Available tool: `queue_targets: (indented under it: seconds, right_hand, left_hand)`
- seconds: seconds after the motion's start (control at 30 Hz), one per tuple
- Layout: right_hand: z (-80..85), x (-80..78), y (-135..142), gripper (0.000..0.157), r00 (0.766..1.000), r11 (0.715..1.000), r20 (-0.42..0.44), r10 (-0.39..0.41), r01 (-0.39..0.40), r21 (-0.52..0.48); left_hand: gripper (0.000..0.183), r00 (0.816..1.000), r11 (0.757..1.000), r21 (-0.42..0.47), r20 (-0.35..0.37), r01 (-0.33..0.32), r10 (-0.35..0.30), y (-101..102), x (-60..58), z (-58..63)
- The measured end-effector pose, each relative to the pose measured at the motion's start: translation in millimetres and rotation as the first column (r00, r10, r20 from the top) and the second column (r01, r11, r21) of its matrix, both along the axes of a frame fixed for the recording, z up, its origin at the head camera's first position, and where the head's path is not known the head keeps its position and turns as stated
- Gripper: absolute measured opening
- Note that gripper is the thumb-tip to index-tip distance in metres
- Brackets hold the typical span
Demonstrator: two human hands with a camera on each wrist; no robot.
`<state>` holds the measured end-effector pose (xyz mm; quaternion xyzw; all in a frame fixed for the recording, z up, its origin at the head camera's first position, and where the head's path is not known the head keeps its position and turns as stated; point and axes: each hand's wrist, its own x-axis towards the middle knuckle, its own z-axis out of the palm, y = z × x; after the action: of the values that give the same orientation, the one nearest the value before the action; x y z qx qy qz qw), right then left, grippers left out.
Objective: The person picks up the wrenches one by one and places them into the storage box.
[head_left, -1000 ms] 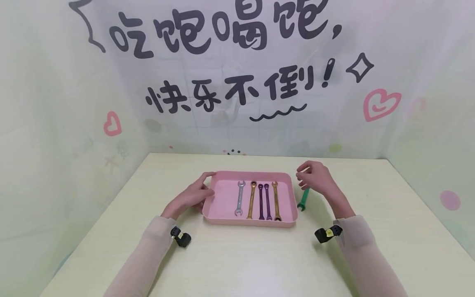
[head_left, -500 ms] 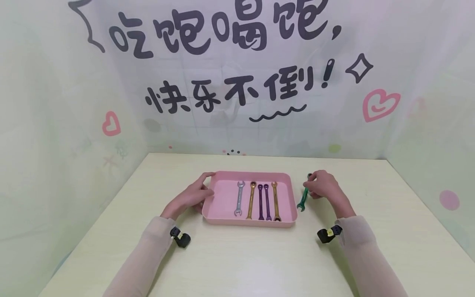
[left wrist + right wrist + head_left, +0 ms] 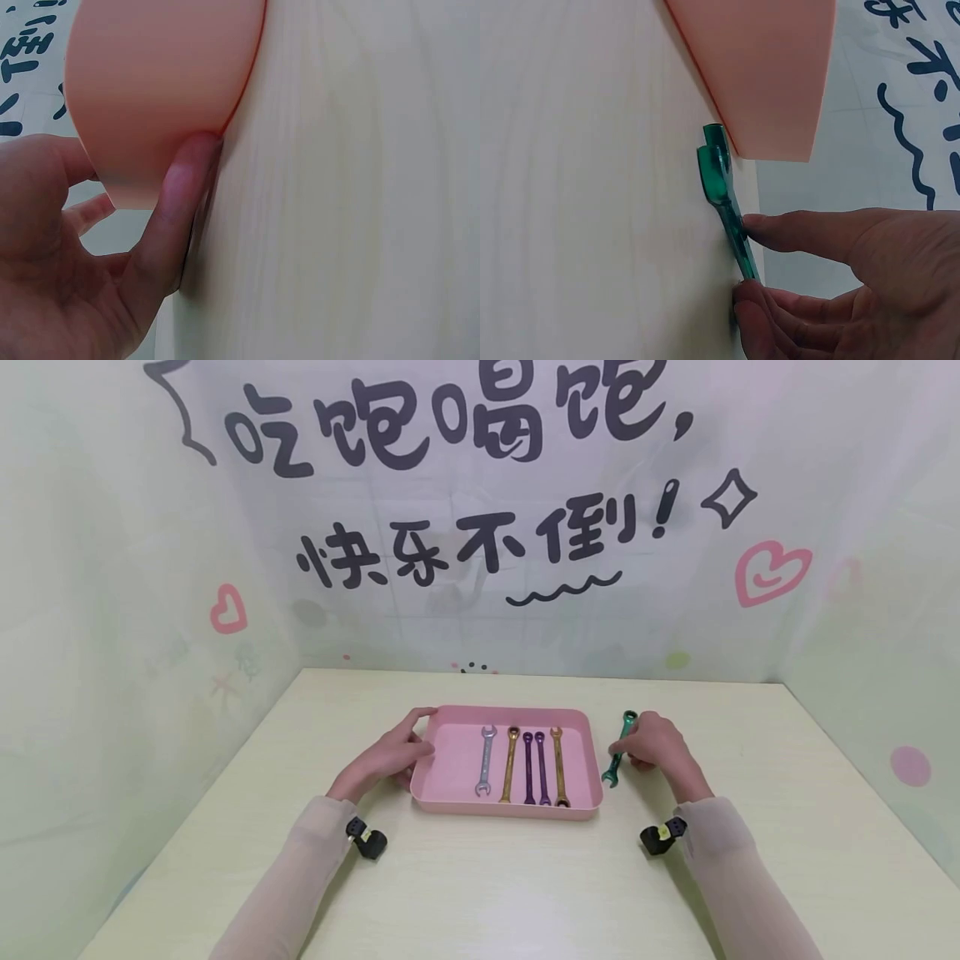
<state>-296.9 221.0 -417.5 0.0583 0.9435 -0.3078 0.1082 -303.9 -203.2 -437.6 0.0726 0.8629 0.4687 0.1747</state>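
Note:
My left hand (image 3: 386,753) grips the left end of a shallow pink tray (image 3: 452,760). In the left wrist view its thumb (image 3: 184,180) presses low on the tray's outer wall, with other fingers round the far side. To the right of the tray, my right hand (image 3: 658,743) pinches a green combination wrench (image 3: 613,771) near the middle of its shank. The wrench slants close over the table, ring end away and open end near the tray. In the right wrist view, thumb and fingertips lie on either side of the green shank (image 3: 733,229).
Inside the tray lie a silver open-end wrench (image 3: 487,764), two gold wrenches, one on the left (image 3: 510,764) and one on the right (image 3: 559,768), and two purple wrenches (image 3: 528,768) between them. A pale wooden table (image 3: 517,885) bears everything. A printed curtain (image 3: 420,635) hangs behind it.
My right hand has come down onto the green wrench and now pinches it; its ring end shows past the fingers. The left hand and tray stay put.

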Motion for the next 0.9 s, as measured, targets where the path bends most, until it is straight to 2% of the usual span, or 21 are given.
queue_targets:
  seconds: [0.2,0.43,0.7,0.9]
  right_hand:
    - [1.5,1.4,2.4,0.022,1.0,1.0,0.017,-0.019,0.019,-0.002]
    - [5.7,6.8,9.6,0.019,0.999,0.997,0.05,-0.018,0.014,0.074]
    - [1.0,5.6,14.6,0.025,1.0,0.996,0.014,-0.028,0.027,0.086]
    - [0.2,5.3,14.5,0.017,1.0,0.993,-0.001,-0.027,0.027,0.116]
  left_hand:
    - [0.068,1.0,1.0,0.0,0.001,0.002,-0.002,0.2,-0.7,0.5]
    - [0.067,1.0,1.0,-0.009,0.001,0.006,-0.006,-0.1,-0.4,-0.5]
    - [0.067,1.0,1.0,-0.015,0.001,0.0,0.0,-1.0,-0.1,-1.2]
    - [0.067,1.0,1.0,-0.008,0.006,0.004,-0.004,-0.3,0.4,-1.5]
